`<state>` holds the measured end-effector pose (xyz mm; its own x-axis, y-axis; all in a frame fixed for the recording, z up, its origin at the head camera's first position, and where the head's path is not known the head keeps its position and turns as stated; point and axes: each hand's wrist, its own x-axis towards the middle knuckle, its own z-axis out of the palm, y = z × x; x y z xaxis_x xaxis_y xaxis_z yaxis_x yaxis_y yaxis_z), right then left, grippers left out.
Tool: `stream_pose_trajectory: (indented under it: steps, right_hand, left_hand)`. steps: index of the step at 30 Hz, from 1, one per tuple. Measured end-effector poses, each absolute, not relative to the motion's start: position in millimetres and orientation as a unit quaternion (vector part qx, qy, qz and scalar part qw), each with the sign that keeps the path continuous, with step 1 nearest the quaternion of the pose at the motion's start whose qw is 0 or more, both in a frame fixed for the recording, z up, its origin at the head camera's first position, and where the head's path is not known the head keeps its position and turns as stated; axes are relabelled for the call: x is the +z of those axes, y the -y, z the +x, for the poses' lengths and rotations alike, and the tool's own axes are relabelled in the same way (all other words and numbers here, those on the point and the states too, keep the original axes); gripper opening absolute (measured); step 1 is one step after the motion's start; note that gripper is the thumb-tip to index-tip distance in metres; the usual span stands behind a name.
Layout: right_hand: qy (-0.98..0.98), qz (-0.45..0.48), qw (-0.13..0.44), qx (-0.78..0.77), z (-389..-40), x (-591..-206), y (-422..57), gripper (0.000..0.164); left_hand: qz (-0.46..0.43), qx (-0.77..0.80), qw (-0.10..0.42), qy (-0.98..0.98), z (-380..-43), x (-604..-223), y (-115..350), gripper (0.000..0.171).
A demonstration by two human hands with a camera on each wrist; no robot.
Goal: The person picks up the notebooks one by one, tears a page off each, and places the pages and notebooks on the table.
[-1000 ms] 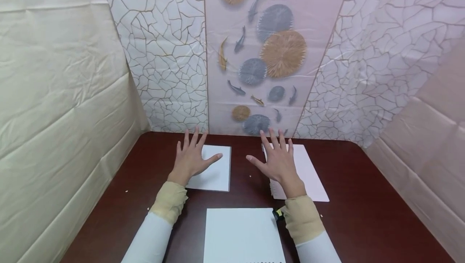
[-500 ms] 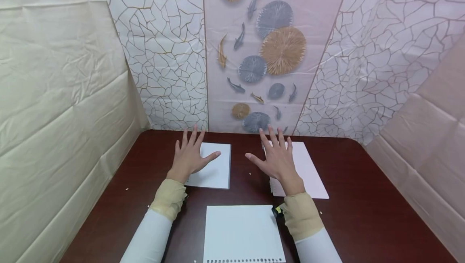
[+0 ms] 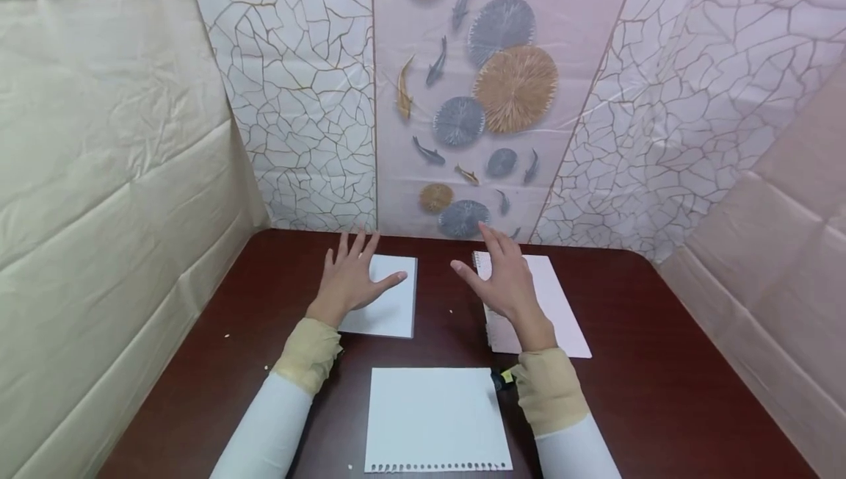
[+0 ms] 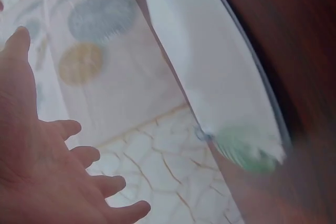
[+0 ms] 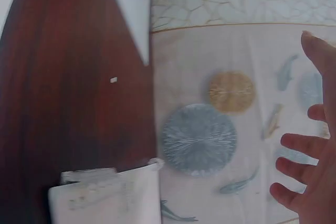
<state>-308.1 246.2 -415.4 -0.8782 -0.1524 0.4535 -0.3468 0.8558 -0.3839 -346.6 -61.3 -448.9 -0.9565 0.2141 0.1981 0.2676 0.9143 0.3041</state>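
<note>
My left hand point(image 3: 346, 284) hovers with spread fingers over the white pad point(image 3: 395, 299) at the back left and holds nothing. In the left wrist view this pad point(image 4: 210, 51) shows a thick stack of pages and a green patch at its lower end. To the right, my right hand point(image 3: 509, 284) is raised over the spiral notebook point(image 3: 558, 314), fingers extended close together, thumb out to the side. It grips nothing either. The right wrist view catches a corner of the notebook point(image 5: 110, 198) below those fingers point(image 5: 294, 169). Both palms face inward.
A loose white sheet point(image 3: 436, 413) with torn punch holes lies at the front of the dark red table point(image 3: 661, 376). By its right corner is a small black and yellow object point(image 3: 504, 378), partly behind the right wrist. Tiny white scraps point(image 5: 113, 80) dot the tabletop. Curtains surround the table.
The right hand's spread fingers have drawn together and turned a little. The left hand stays nearly where it was. The head view has tilted down slightly, showing the front sheet's whole perforated edge.
</note>
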Motion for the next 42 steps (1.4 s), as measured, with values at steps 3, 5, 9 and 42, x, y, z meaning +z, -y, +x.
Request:
stream_pose_trajectory:
  steps: [3,5,9,42]
  right_hand:
    - [0.928,0.123,0.205,0.287,-301,-407,-250,0.090]
    - [0.920,0.117,0.200,0.316,-297,-403,-253,0.088]
    - [0.914,0.107,0.197,0.338,-297,-398,-264,0.085]
    - [0.909,-0.168,-0.059,0.376,-301,-440,-401,0.073]
  left_hand:
    - [-0.157,-0.155,0.079,0.972,-340,-444,41,0.114]
    - [-0.181,-0.160,0.074,0.967,-332,-441,26,0.113]
    - [-0.219,-0.165,0.064,0.959,-318,-436,-5,0.110]
    - [-0.329,0.032,-0.050,0.942,-272,-445,-190,0.078]
